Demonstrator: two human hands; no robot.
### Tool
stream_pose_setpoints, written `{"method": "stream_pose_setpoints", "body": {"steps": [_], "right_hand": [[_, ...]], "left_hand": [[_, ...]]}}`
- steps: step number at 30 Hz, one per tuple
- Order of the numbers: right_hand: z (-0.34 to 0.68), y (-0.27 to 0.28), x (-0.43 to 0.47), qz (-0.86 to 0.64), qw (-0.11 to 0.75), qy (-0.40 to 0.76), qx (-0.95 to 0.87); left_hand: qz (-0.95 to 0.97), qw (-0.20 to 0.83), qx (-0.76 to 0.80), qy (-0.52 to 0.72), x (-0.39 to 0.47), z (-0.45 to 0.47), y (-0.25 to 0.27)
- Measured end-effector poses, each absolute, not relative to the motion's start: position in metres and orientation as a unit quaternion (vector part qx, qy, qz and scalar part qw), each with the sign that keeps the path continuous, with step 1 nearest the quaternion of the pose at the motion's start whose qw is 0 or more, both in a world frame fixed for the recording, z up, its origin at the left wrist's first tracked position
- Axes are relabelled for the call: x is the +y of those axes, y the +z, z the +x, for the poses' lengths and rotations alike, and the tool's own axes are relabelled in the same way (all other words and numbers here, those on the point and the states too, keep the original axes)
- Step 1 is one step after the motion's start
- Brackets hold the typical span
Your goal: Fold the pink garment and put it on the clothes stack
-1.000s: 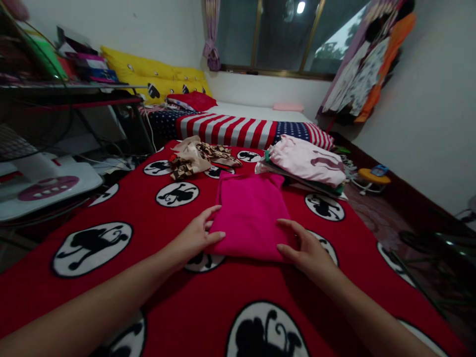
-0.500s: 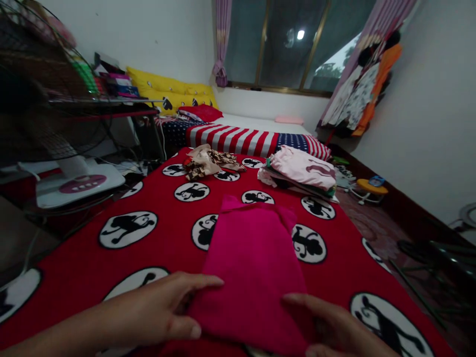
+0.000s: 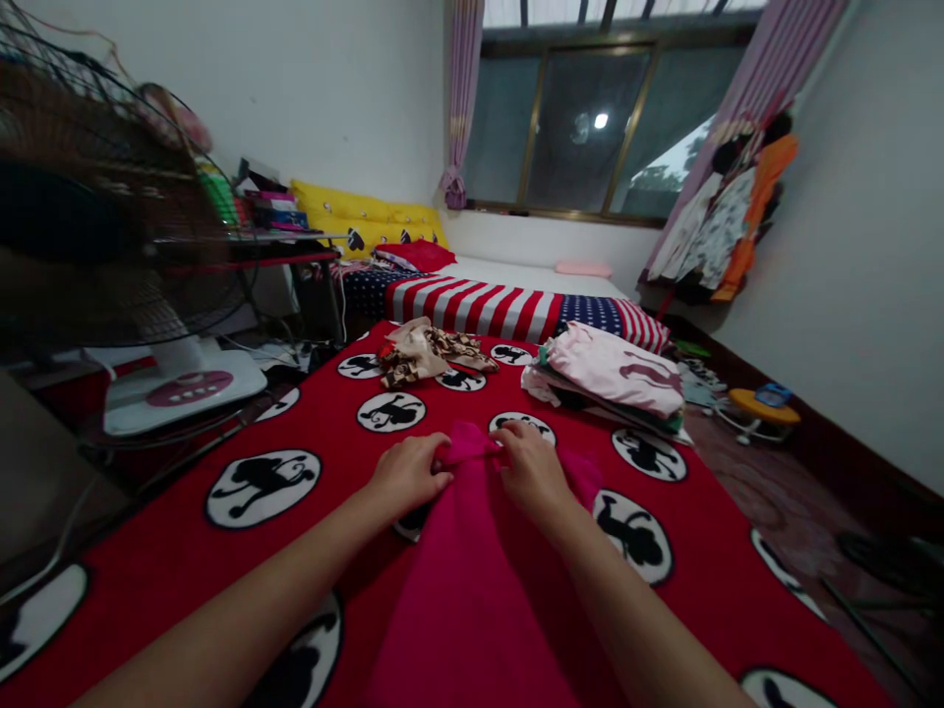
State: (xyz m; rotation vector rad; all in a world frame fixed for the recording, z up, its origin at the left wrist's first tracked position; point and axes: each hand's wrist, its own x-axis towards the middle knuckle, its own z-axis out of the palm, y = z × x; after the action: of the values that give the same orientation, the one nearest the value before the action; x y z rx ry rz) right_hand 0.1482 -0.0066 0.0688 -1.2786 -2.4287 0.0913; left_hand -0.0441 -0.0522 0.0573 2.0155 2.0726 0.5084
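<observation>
A bright pink garment [image 3: 479, 580] lies flat on a red blanket [image 3: 184, 551] printed with black monkey figures in white circles. The garment runs lengthwise from the bottom edge of the view out toward the middle of the blanket. Both bare hands reach to its far end. The left hand [image 3: 408, 474] is closed, pinching the far left corner of the pink cloth. The right hand [image 3: 529, 467] is closed too, gripping the same far edge just beside the left, so the cloth bunches slightly between them.

Judging by how it lies, the garment is already narrowed into a long strip, and the far end is only now being taken up; it looks partly folded, with the lengthwise fold not yet made.

Beyond the hands, to the right, sits a stack of folded clothes [image 3: 612, 374] topped by a pale pink piece. To the left of that lies a loose heap of beige and leopard-print cloth [image 3: 428, 352], unfolded. Farther back is a bed with a striped cover [image 3: 501, 305] and yellow pillows [image 3: 361, 211]. A standing fan [image 3: 110, 256] is at far left.
</observation>
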Motion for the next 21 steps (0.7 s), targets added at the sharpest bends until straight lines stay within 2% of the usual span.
{"method": "stream_pose_setpoints", "body": {"steps": [6,8,12,16,21], "right_hand": [[0.149,0.040,0.005,-0.426,0.296,0.037,-0.854],[0.151,0.040,0.004,-0.401,0.340,0.061,-0.849],[0.154,0.050,0.000,-0.387,0.396,0.149,-0.819],[0.160,0.064,0.001,-0.387,0.449,0.325,-0.737],[0.169,0.079,0.006,-0.337,0.457,0.531,-0.629]], "left_hand": [[0.693,0.039,0.670,0.263,-0.053,-0.042,0.055],[0.690,0.052,0.660,0.292,-0.047,-0.043,0.056],[0.653,0.211,0.631,0.362,-0.031,-0.043,0.063],[0.630,0.376,0.553,0.394,-0.027,-0.039,0.075],[0.665,0.425,0.501,0.356,-0.036,-0.033,0.075]]}}
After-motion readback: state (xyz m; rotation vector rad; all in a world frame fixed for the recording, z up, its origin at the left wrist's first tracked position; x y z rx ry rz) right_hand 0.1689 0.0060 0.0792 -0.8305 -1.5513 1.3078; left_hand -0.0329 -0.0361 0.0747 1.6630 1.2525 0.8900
